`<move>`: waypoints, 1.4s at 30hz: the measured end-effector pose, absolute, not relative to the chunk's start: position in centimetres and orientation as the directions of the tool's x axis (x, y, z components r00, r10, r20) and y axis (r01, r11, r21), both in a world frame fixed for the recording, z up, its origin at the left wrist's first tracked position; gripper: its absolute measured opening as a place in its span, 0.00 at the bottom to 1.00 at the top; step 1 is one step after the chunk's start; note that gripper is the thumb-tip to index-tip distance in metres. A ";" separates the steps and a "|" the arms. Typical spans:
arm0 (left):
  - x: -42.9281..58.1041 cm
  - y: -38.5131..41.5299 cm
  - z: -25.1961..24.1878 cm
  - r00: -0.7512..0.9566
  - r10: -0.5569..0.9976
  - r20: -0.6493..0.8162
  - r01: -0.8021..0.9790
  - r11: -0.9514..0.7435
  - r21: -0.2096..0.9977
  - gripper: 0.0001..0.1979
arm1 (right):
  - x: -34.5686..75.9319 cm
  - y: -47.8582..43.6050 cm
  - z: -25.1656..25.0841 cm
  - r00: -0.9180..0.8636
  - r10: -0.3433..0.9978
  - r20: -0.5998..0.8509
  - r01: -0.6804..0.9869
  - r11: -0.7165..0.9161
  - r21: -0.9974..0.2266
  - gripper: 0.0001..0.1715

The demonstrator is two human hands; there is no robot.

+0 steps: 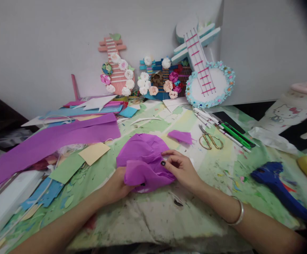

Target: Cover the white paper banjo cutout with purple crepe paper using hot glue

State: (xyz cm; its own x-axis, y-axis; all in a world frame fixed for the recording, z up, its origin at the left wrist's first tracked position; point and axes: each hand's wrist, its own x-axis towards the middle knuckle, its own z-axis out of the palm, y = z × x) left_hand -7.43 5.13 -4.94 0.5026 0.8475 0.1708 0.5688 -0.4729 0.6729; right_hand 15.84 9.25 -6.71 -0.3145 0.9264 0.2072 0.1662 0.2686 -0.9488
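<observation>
A crumpled piece of purple crepe paper (144, 155) is between my two hands, above the near middle of the table. My left hand (120, 183) grips its lower left side, with most of the fingers hidden behind a fold. At the right edge, my right hand (178, 167) pinches the paper between thumb and fingers; the thumbnail is dark. A small purple scrap (180, 137) lies just beyond the right hand. To the right of that scrap are scissors (211, 138) with gold handles, their blades slightly apart.
Purple crepe strip (58, 141), coloured card (67, 167) and a white block (9, 201) fill the left. A blue glue gun (277, 183) and green pens (236, 135) lie right. Decorated paper instruments (118, 70) lean on the wall. A cup (288, 106) stands far right.
</observation>
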 end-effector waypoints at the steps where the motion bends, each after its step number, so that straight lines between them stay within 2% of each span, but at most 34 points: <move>1: -7.5 5.1 -5.1 0.483 0.859 0.173 0.572 -0.459 0.679 0.08 | 15.8 9.2 -6.7 -0.303 0.933 0.196 0.175 0.257 -0.950 0.14; 3: -7.5 5.2 -5.2 0.473 0.860 0.190 0.567 -0.462 0.682 0.08 | 15.8 9.2 -6.6 -0.298 0.937 0.180 0.177 0.240 -0.955 0.12; 8: -7.5 5.2 -5.3 0.457 0.864 0.212 0.595 -0.474 0.649 0.10 | 16.1 9.1 -6.5 -0.338 0.922 0.189 0.138 0.248 -0.959 0.16; 12: -7.4 5.2 -5.0 0.512 0.826 0.235 0.562 -0.529 0.635 0.07 | 16.1 9.1 -6.5 -0.347 0.919 0.190 0.181 0.264 -0.947 0.11; 15: -7.3 5.1 -4.7 0.556 0.790 0.258 0.525 -0.574 0.628 0.08 | 16.1 9.1 -6.7 -0.351 0.918 0.187 0.174 0.260 -0.950 0.07; 18: -7.1 5.1 -4.5 0.539 0.797 0.272 0.508 -0.565 0.650 0.09 | 16.2 9.3 -6.9 -0.350 0.916 0.196 0.162 0.265 -0.950 0.06; 25: -7.0 5.1 -4.1 0.489 0.855 0.174 0.470 -0.426 0.773 0.12 | 16.3 9.7 -7.4 -0.327 0.920 0.218 0.120 0.269 -0.956 0.06; 29: -6.9 5.3 -4.0 0.523 0.831 0.190 0.454 -0.460 0.763 0.13 | 16.3 9.7 -7.1 -0.341 0.920 0.191 0.087 0.234 -0.968 0.02; 33: -6.8 5.5 -4.2 0.525 0.830 0.186 0.480 -0.470 0.741 0.12 | 16.6 9.3 -6.3 -0.401 0.898 0.181 0.003 0.199 -0.980 0.09; 36: -6.7 5.5 -4.4 0.495 0.849 0.184 0.511 -0.456 0.729 0.11 | 17.0 9.1 -6.0 -0.501 0.844 0.190 -0.077 0.175 -0.982 0.20; 38: -6.7 5.5 -4.5 0.469 0.859 0.204 0.521 -0.456 0.721 0.10 | 17.2 9.1 -6.0 -0.546 0.805 0.232 -0.046 0.247 -0.968 0.25; 39: -6.7 5.5 -4.6 0.454 0.865 0.213 0.524 -0.453 0.721 0.10 | 17.2 9.2 -6.0 -0.554 0.793 0.253 0.006 0.308 -0.951 0.24; 42: -6.6 5.5 -4.7 0.403 0.888 0.224 0.533 -0.426 0.731 0.09 | 17.0 9.6 -6.2 -0.536 0.798 0.275 0.191 0.432 -0.882 0.13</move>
State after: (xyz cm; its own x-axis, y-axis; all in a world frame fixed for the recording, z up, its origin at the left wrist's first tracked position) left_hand -6.65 5.51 -4.73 0.4026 0.8876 0.2240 0.5331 -0.4263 0.7308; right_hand 16.98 9.62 -6.23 -0.5363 0.7980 0.2748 0.1908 0.4318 -0.8816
